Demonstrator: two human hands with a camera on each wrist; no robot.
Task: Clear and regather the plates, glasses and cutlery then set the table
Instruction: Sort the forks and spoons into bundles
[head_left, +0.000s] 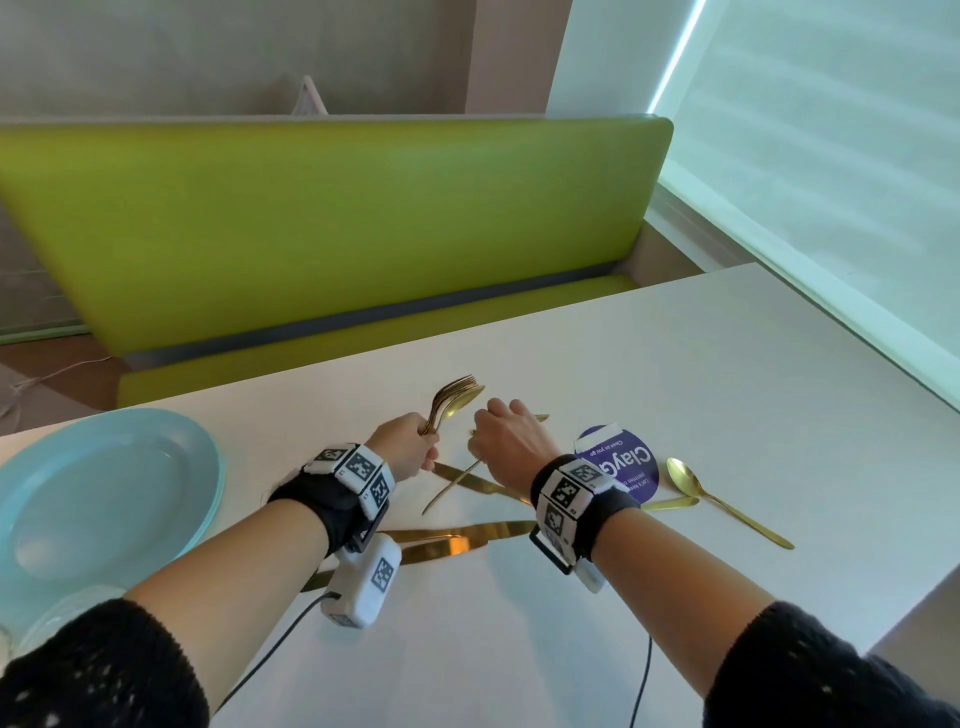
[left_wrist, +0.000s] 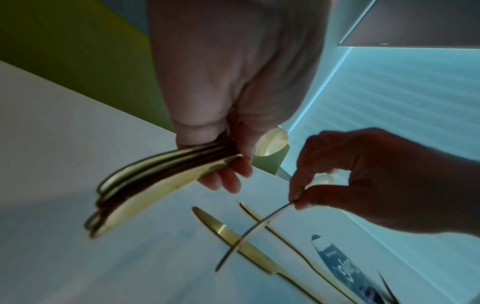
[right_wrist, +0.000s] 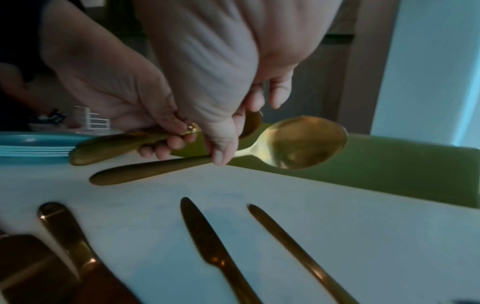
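Head view, far left: your stack of light-blue plates (head_left: 104, 499) sits at the table's left end, nothing lying in the top one.
Table: white table (head_left: 727, 374), green bench (head_left: 311, 218) behind it.
Left hand: your left hand (head_left: 402, 449) is fisted round a bundle of gold cutlery (head_left: 452, 402), fork tines and a spoon bowl sticking up, handles fanned out below the fingers in the left wrist view.
Right hand: your right hand (head_left: 506, 441) pinches a gold spoon (right_wrist: 298, 142) by its neck between thumb and fingers, held just beside the bundle, above the table.
Loose on the table: gold knives (head_left: 467, 540) lie under and between your wrists, two more blades (right_wrist: 207, 242) side by side below the spoon.
Sticker: a round purple sticker (head_left: 631, 467) is stuck to the table by your right wrist.
Far right: another gold spoon (head_left: 717, 499) lies flat just right of the sticker.
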